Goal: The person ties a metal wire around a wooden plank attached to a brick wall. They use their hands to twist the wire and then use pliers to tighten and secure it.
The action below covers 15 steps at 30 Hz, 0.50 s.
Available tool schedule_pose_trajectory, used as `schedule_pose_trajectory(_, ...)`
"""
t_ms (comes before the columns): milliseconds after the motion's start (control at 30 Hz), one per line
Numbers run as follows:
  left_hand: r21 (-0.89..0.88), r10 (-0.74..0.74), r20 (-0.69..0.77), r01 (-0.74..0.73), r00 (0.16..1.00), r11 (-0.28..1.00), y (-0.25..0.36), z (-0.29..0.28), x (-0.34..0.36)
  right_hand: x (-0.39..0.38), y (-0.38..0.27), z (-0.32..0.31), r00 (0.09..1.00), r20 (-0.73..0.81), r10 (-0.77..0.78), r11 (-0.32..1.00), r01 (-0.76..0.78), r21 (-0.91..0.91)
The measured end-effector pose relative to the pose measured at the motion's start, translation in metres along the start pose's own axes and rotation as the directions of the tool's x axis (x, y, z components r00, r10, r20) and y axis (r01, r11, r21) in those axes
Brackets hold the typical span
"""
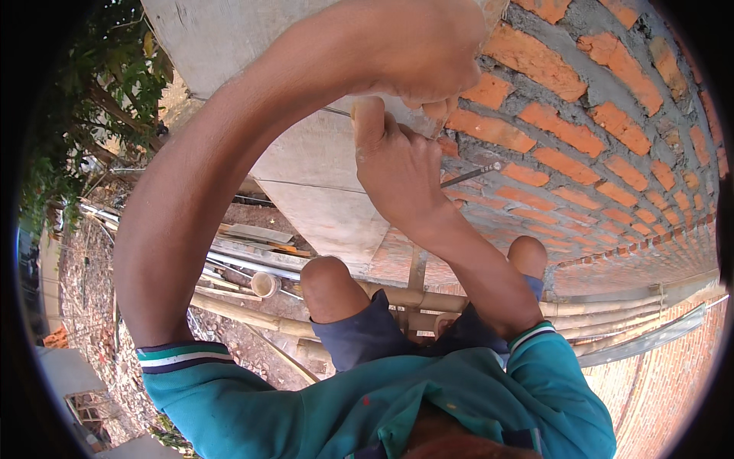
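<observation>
Two hands at brick wall point(596, 115), thin wire point(468, 176) beside right hand point(397, 164), left hand point(417, 53) above

No pkgs, labels, signs or screens anywhere in view.
</observation>
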<state>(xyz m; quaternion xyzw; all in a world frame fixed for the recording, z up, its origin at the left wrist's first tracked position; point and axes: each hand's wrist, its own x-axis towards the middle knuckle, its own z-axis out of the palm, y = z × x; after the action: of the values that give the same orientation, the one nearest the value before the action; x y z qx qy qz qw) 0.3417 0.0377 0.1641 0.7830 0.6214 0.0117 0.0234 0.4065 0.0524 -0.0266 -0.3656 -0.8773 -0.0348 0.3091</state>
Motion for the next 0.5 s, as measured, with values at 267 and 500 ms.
schedule_pose_trajectory(267, -0.347, 0.032, -0.198, -0.100, 0.980, 0.932, -0.026, 0.037, 0.001, -0.006, 0.020, -0.113, 0.927, -0.014, -0.375, 0.875, 0.349, -0.337)
schedule_pose_trajectory(500, -0.107, 0.117, -0.271, -0.151, 0.955, 0.983, -0.021, 0.028, 0.002, 0.013, 0.044, -0.140, 0.854, 0.101, -0.509, 0.750, 0.499, -0.434)
